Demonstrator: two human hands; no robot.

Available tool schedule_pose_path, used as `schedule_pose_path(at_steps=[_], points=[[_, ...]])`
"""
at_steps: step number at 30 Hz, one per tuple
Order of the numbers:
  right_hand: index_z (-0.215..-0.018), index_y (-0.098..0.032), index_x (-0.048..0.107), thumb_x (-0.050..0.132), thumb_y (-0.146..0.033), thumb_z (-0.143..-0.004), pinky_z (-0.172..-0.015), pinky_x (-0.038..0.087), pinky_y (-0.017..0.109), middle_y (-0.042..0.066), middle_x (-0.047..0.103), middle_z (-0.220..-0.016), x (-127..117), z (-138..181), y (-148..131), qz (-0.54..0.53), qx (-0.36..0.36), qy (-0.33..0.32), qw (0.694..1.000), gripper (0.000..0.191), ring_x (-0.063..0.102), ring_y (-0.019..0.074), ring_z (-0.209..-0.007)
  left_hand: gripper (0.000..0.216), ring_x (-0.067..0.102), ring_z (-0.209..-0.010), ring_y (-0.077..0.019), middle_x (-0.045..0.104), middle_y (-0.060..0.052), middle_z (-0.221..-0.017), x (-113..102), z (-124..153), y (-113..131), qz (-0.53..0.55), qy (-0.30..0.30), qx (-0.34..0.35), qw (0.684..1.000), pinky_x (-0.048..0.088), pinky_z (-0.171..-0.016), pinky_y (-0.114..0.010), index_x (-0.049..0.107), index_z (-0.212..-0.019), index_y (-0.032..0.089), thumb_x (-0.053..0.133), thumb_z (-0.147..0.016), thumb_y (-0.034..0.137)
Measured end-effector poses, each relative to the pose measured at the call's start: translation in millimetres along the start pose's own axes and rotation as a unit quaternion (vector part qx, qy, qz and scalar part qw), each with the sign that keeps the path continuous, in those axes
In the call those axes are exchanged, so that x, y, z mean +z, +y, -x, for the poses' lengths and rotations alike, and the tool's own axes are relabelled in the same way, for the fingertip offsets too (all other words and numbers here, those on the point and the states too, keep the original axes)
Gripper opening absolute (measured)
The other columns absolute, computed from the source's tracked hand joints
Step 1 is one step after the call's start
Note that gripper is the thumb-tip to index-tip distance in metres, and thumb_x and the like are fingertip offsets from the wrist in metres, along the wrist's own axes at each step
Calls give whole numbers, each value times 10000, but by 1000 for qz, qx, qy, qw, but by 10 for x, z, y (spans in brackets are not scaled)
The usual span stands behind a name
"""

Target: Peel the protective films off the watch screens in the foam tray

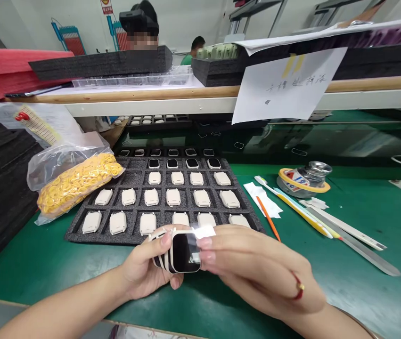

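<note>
My left hand [151, 266] is closed round a small stack of smartwatch cases with cream frames. The front watch case [185, 253] faces me with its dark glass screen. At its upper right corner my right hand [257, 263] pinches a white piece [205, 232] between thumb and fingers; it may be a cloth or a film tab, I cannot tell which. Just beyond both hands lies a black foam tray [129, 179] with rows of compartments. Most hold cream watch cases [173, 197] back up; those in a farther row show dark screens [192, 163].
To the left, a clear bag of yellow rings [80, 183] rests by stacked black foam [2, 188]. On the right are a glass bottle in a tape roll [304, 181], a toothbrush [295, 209], an orange stick [268, 219] and a metal blade [366, 254]. A shelf [172, 106] spans above.
</note>
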State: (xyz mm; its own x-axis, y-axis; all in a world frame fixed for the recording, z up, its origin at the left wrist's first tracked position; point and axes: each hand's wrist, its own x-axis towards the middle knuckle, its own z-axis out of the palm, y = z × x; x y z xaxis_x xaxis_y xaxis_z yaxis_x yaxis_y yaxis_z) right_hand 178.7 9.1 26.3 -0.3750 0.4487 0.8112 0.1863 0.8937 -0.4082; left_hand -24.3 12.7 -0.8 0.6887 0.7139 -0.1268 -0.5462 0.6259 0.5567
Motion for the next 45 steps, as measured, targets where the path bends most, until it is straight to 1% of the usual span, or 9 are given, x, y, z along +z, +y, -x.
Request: schedule_pose_path(at_steps=[3,10,13,17,21,25,32,40,45], points=[[-1166,-171,683,577,-91,-942,-1008,562,289,38,768,-1091,-8,15,-10,34,-50,-66,996,260,708,166,-1040,340,625,-524,-88,681,-26,-755,7,8,6,8,26,-2,1000,506,-429,-131,730,-987,151,809,-758,390],[-1087,-138,710,536,-96,-967,-1042,502,275,31,779,-1042,74,52,34,83,-98,-51,990,215,670,148,-1045,366,616,-522,-83,675,-22,-758,70,19,1,-1,65,-2,998,502,-432,-132,716,-976,166,844,-720,394],[-1130,-170,680,657,-202,-918,-868,559,356,44,767,-941,110,34,31,116,-61,-53,990,215,662,184,-882,388,612,-555,-85,662,-8,-743,95,30,-24,-13,109,14,994,514,-469,-139,700,-979,181,859,-702,401],[-1358,-172,520,743,-438,-843,-684,541,342,48,663,-871,195,34,33,64,76,-82,992,621,603,185,-767,367,574,-554,-69,649,12,-708,103,31,-62,-60,116,37,991,494,-497,-129,684,-969,194,873,-698,353],[-1270,-228,576,806,-264,-795,-679,542,270,25,633,-922,223,41,21,-59,162,-71,982,529,587,148,-774,375,627,-682,-97,686,-27,-802,104,5,-73,-40,137,35,989,487,-518,-121,705,-937,166,844,-718,436],[-1270,-246,576,864,-248,-722,-729,553,288,28,671,-964,176,15,16,-84,174,-29,981,619,598,158,-801,457,643,-619,-111,697,-54,-719,81,-15,-56,17,114,-18,993,407,-405,-105,743,-871,115,833,-689,524],[-1248,-237,596,839,-247,-743,-822,552,343,58,696,-1051,147,-38,68,-62,173,-36,982,560,638,207,-945,400,691,-632,-127,762,-102,-808,-4,1,-59,71,85,-35,993,432,-438,-107,747,-975,122,854,-712,403],[-1299,-209,585,778,-148,-765,-897,544,319,84,669,-1141,142,-31,76,-40,155,-62,985,571,640,195,-1042,432,627,-597,-87,691,-35,-737,36,-9,-53,30,175,-20,984,443,-450,-105,693,-919,139,918,-626,363],[-1152,-198,678,752,-208,-741,-817,564,342,70,689,-1044,42,-61,255,13,225,-49,973,418,668,208,-937,518,701,-733,-115,722,-27,-870,73,6,-72,-33,193,-34,980,536,-589,-132,655,-997,183,941,-588,318]])
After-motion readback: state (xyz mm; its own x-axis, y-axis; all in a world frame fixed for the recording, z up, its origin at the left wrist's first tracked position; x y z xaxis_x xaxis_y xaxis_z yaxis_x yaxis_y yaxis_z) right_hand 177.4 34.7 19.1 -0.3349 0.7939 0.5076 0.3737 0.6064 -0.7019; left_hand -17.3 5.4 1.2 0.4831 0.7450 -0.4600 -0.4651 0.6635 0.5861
